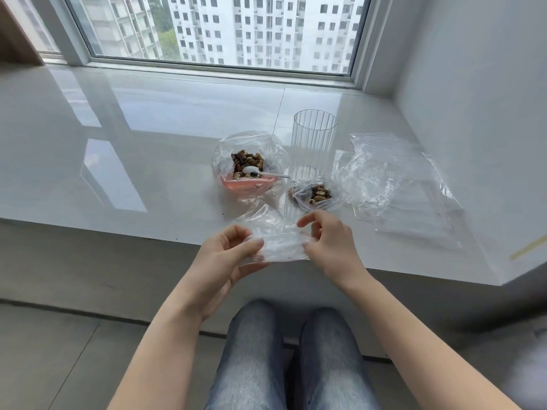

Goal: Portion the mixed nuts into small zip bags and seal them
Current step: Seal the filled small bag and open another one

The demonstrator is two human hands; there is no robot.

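Both hands, the left hand (228,255) and the right hand (331,247), are pinching 1 empty zip bag (278,241) at the surface (148,143) edge. Behind it are standing a nut bowl (248,170), a filled bag (316,193), a ribbed glass (313,143) and spare bags (399,184).

I held 1 small clear plastic zip bag (276,242), empty and crumpled, just above the near edge of the sill, my left hand (228,255) pinching its left side and my right hand (328,244) its right. Behind it sat the large clear bag of mixed nuts (248,164), open-mouthed, brown and tan pieces heaped inside with a white plastic spoon (254,172) resting on them. Just right of that lay 1 small clear zip bag holding a portion of nuts (318,193). Farther right, a loose pile of empty clear zip bags (399,184) lay flat.
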